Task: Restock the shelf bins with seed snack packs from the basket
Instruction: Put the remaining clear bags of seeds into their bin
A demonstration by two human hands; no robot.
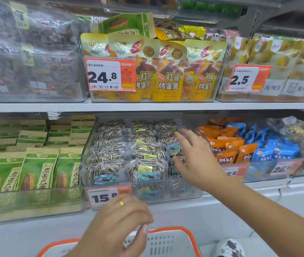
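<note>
A clear shelf bin (175, 190) on the lower shelf holds several clear packs of striped sunflower seeds (129, 145). My right hand (193, 156) reaches into the bin's right side with fingers spread, touching the packs there and holding nothing. My left hand (118, 225), wearing a gold ring, hovers below the bin above the basket, fingers loosely curled and empty. The white basket with an orange rim (186, 232) is at the bottom centre; no packs show in its visible part.
Green seed bags (36, 169) fill the bin to the left. Orange and blue snack packs (243, 145) fill the bin to the right. Yellow sweet-potato bags (166, 71) stand on the shelf above. A price tag reading 15.8 (103, 196) hangs on the seed bin. A shoe (229, 247) shows bottom right.
</note>
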